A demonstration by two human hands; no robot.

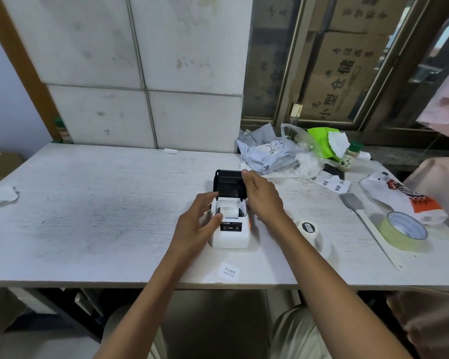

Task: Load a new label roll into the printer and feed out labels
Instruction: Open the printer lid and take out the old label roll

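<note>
Holding the entry to the single head view, the items are listed as seen. Printer (230, 229) — white body, set near the front middle of the table (88, 203), its black lid (228, 183) raised and tilted back. A white roll (228, 210) is seen lying in the open bay, between the black side guides; whether its free end has been drawn forward over the front lip cannot be told. Left hand (197, 226) — laid against the printer's left flank, thumb resting on the top near the bay, loosely cupped and steadying the body, not closed round anything. Right hand (263, 195) — fingers curled over the lid's right edge, gripping it. A second label roll (307, 229) stands just beside the right forearm, on the table. Tape ring (403, 231) and printed label strip (331, 183) lie well apart to the right.

Step judged in hand: closing the lid. It is best done with the label end pulled out past the lip first, the body held down by the left hand — and the lid pressed evenly until latched.
</note>
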